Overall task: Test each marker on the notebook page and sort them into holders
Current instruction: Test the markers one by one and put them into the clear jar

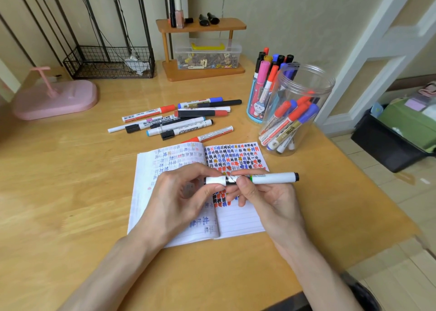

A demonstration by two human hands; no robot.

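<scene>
The marker (pixel 271 178) lies level just above the open notebook (pixel 238 218), its long axis running left to right and its black butt end pointing right. The left hand (pixel 179 192) pinches the white cap (pixel 214 180) at the left end. The right hand (pixel 266 199) grips the barrel beside it.

Loose markers (pixel 179 119) lie behind the notebook. A clear jar (pixel 299 107) and a blue cup (pixel 256 102) of markers stand at back right, near the bench (pixel 70 204) edge. Bare bench spreads left of the notebook.
</scene>
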